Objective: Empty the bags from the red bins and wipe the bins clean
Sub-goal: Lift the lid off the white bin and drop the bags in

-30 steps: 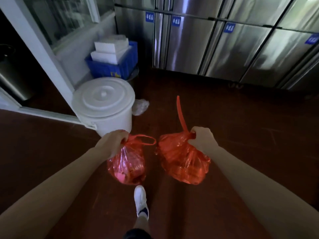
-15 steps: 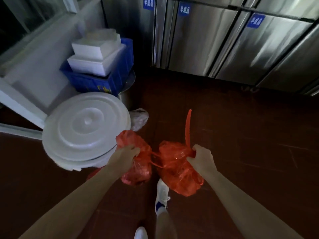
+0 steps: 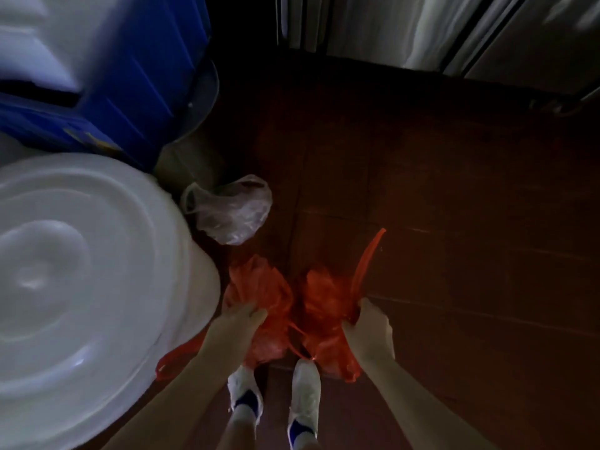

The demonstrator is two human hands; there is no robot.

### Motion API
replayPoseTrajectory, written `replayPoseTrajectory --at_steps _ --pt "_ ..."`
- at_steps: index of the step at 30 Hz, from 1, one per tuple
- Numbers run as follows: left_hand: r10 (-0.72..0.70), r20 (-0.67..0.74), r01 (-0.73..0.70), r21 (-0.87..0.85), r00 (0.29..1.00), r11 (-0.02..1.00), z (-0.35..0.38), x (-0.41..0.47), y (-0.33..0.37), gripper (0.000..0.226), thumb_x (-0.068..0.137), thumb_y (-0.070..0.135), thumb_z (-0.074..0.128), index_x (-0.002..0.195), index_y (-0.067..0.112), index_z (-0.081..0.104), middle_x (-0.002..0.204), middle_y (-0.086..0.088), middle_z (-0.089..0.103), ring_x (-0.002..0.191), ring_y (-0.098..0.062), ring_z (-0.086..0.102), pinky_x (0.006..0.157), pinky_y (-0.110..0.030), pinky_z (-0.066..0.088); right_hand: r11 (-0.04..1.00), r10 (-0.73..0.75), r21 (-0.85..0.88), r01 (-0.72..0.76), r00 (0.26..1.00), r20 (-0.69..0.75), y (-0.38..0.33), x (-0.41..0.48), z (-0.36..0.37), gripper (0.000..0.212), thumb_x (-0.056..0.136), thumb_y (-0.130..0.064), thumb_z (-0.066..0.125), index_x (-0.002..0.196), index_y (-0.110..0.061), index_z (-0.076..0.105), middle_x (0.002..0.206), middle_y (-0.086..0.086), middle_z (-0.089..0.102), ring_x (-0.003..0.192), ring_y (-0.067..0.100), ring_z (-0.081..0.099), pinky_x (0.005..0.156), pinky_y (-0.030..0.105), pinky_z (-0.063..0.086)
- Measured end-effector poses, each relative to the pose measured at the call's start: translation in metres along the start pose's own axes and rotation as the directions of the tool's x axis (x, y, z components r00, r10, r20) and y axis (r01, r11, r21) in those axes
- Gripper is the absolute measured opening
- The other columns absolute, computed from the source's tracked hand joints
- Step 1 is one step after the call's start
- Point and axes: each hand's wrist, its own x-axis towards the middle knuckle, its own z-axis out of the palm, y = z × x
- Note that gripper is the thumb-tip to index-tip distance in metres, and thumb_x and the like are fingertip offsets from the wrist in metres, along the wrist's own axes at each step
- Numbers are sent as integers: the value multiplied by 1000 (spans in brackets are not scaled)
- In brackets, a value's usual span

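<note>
A dark red-brown tiled floor [image 3: 454, 222] fills most of the room. A big white lidded bucket [image 3: 81, 287] stands at the left, and steel cabinet doors [image 3: 406, 24] run along the far wall. Behind the bucket is a blue crate [image 3: 136, 92] with white foam boxes [image 3: 39, 37] in it.

Two red bags hang low in front of the person. The left red bag [image 3: 259, 287] is just beside the bucket and the right red bag [image 3: 324, 300] touches it. I cannot tell whether they rest on the floor. A crumpled clear plastic bag [image 3: 230, 209] lies on the floor beyond them.

The left grip [image 3: 233, 329], a bare hand, pinches the gathered top of the left red bag. The right grip [image 3: 370, 332] is curled round the neck of the right red bag, and a long red strip [image 3: 368, 258] stands up from it. White shoes [image 3: 305, 394] sit just below the bags.
</note>
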Motion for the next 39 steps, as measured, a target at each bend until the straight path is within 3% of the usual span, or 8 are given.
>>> replayPoseTrajectory --at_steps 4,14,18,22,27,31,35,39 --pt "56 -4 -55 91 998 994 63 87 -36 43 43 1 90 81 11 74 74 -5 67 58 -23 66 42 -24 52 999 47 -8 -47 999 3 15 95 58 35 87 -23 66 119 -12 56 112 8 64 104 28 63 88 37 52" --pt "-173 153 152 139 973 979 160 182 -90 41 94 18 46 135 24 47 134 -2 46 115 -22 53 88 -33 48 991 94 -111 -76 980 173 36 207 158 57 92 -25 59 142 -14 35 141 15 43 124 36 50 99 40 43" --pt "-206 37 207 -19 978 978 134 165 -82 44 89 13 52 132 18 54 135 -10 48 120 -31 50 91 -38 47 986 7 -167 12 993 115 14 176 142 65 92 -30 58 148 -21 28 145 8 34 124 32 50 95 40 45" --pt "-269 -85 242 -242 959 940 71 140 -64 33 84 10 59 116 14 64 116 -7 57 104 -29 57 82 -38 48 961 -231 -129 246 966 118 -34 136 111 48 91 -23 60 137 -20 47 138 3 44 124 27 50 98 38 45" --pt "-264 -361 115 -386 894 915 -26 91 -51 22 83 10 59 103 11 67 101 -3 62 90 -22 61 70 -34 53 848 -516 -65 525 848 116 -120 81 72 35 90 -12 61 125 -17 60 127 3 54 116 21 55 92 24 40" --pt "-373 -563 138 -414 738 900 -90 23 -74 22 86 18 49 98 13 67 96 -1 64 86 -20 61 69 -32 53 658 -740 -80 749 662 119 -193 33 63 29 85 -9 64 114 -12 64 113 5 60 107 23 58 96 32 45" --pt "-628 -554 373 -511 546 775 -107 -57 -135 26 82 5 66 108 9 66 105 -8 63 97 -31 60 80 -41 52 527 -823 -73 847 530 206 -256 -14 82 31 87 -15 63 119 -16 61 117 3 59 112 20 55 95 32 46" --pt "-750 -456 555 -504 479 662 -93 -123 -209 47 73 3 78 118 4 65 113 -19 62 101 -44 57 82 -51 51 384 -832 -136 913 406 378 -309 -44 127 40 92 -25 60 131 -21 52 128 0 50 120 19 48 101 31 42"
